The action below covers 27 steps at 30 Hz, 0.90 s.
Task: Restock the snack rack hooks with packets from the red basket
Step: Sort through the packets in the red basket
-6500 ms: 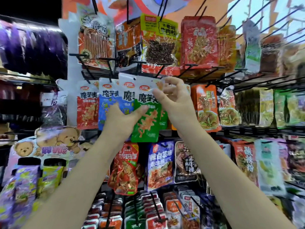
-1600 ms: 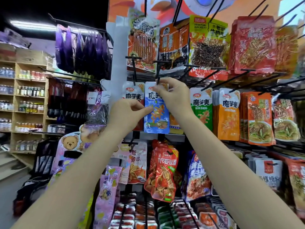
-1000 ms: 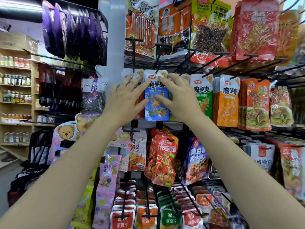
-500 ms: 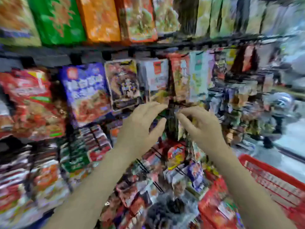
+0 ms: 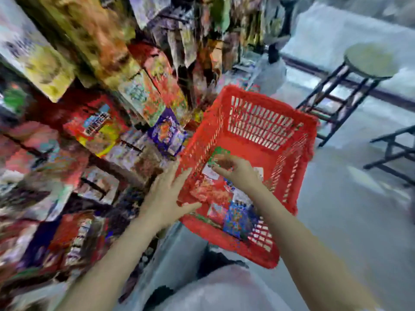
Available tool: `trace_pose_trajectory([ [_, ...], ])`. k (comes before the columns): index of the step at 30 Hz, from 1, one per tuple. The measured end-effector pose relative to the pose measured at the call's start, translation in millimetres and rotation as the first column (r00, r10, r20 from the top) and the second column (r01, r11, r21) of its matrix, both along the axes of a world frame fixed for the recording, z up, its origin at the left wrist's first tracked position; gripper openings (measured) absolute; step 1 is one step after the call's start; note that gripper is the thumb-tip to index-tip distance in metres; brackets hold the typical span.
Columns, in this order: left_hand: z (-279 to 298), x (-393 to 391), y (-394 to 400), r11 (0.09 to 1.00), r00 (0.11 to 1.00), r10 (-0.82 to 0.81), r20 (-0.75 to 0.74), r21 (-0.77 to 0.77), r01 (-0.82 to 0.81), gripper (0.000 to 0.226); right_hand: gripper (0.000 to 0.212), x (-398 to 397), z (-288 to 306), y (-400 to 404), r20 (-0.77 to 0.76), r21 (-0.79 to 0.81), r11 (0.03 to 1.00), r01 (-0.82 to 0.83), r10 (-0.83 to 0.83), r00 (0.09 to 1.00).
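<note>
Mid-restock: red basket [image 5: 258, 122] on floor beside snack rack [image 5: 107, 113] holds several packets [image 5: 233, 212] unhung; right hand [image 5: 238, 171] reaching in, grip state blurred, cannot tell; left hand [image 5: 166, 194] fingers apart at rim.

Heavy motion blur and blocky compression smear the whole frame, worst on the snack rack [image 5: 94, 113] left of the red basket [image 5: 265, 122], where packet prints dissolve into streaks of colour. The basket's slotted far wall is the sharpest part, though its rim breaks into pixel blocks. Light is bright, even and cool on the floor [image 5: 350, 221] right of the basket, with soft, faint shadows; straight lines bow toward the edges.
</note>
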<state>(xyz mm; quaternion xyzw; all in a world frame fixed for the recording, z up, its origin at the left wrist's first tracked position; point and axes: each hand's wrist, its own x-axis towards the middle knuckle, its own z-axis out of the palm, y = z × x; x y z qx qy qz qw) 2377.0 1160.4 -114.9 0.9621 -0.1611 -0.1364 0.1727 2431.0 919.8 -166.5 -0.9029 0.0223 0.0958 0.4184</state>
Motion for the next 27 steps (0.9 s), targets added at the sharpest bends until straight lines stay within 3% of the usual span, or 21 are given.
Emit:
trace_pose_trajectory([
  [6,-14,17,-11,0.997,0.998,0.058,0.021,0.048,-0.059,0.104,0.054,20,-80,8,-0.248,-0.088,0.990,0.110,-0.128,0.960],
  [10,-12,27,-17,0.992,0.999,0.035,0.011,0.119,-0.036,0.107,0.070,12,-117,7,-0.387,-0.234,0.972,0.034,-0.125,0.914],
  [12,-13,26,-18,0.992,0.999,0.029,0.028,0.121,-0.033,0.105,0.066,9,-124,11,-0.400,-0.172,0.985,0.017,-0.086,0.913],
  [14,-18,24,-16,0.995,0.998,0.039,0.050,0.091,-0.043,0.103,0.065,10,-124,11,-0.315,-0.099,0.985,0.141,-0.165,0.935],
  [16,-20,25,-15,0.994,0.998,0.053,0.036,0.091,-0.056,0.104,0.063,15,-123,1,-0.193,-0.180,0.920,0.348,-0.380,0.905],
  [18,-21,26,-15,0.995,0.998,0.048,0.046,0.087,-0.051,0.102,0.073,20,-123,-14,-0.194,-0.338,0.818,0.466,-0.545,0.816],
  [21,-23,27,-14,0.994,0.997,0.025,0.075,0.103,-0.033,0.100,0.093,22,-129,-24,-0.347,-0.429,0.826,0.367,-0.525,0.777],
  [24,-24,26,-14,0.994,0.997,0.021,0.079,0.107,-0.030,0.100,0.085,25,-132,-19,-0.331,-0.408,0.834,0.372,-0.514,0.791],
  [27,-24,31,-12,0.996,0.998,0.036,0.043,0.075,-0.039,0.103,0.057,32,-129,-23,-0.384,-0.300,0.824,0.480,-0.565,0.730],
])
